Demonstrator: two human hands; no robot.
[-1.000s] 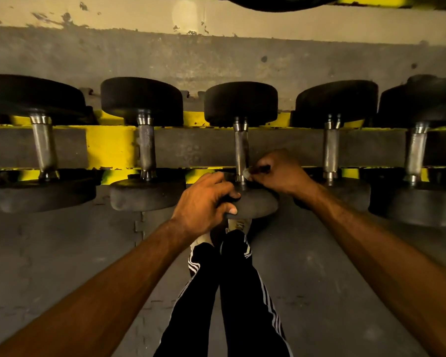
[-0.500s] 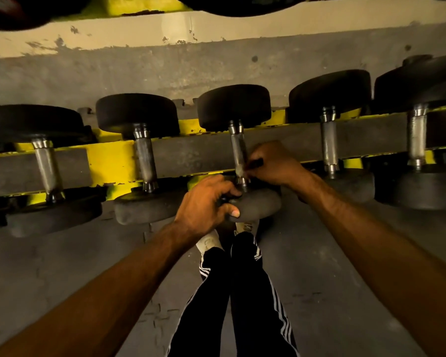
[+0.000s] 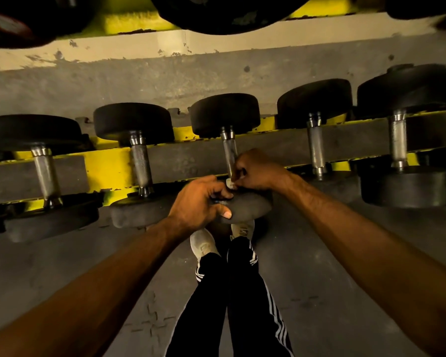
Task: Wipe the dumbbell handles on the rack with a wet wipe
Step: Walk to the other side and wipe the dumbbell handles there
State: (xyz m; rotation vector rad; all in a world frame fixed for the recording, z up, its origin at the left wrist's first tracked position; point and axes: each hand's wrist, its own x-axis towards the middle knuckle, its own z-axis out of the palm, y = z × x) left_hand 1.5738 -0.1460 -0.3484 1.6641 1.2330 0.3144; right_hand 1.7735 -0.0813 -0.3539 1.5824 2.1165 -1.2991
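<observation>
Several black dumbbells with knurled steel handles lie across a yellow and grey rack (image 3: 106,167). My right hand (image 3: 255,171) pinches a small white wet wipe (image 3: 230,183) against the lower end of the middle dumbbell's handle (image 3: 228,150). My left hand (image 3: 198,202) grips the near head (image 3: 252,206) of that same dumbbell, thumb on its rim. Most of the wipe is hidden inside my right fingers.
Neighbouring handles stand to the left (image 3: 141,161) and right (image 3: 316,148), with another at far right (image 3: 398,140). An upper rack tier with large black weights (image 3: 224,14) hangs overhead. My legs and white shoes (image 3: 204,243) stand on the dark rubber floor below.
The view has tilted, so the rack sits lower and slants. My right hand has slid slightly down the middle handle with the wipe. My left hand keeps its grip on the near head.
</observation>
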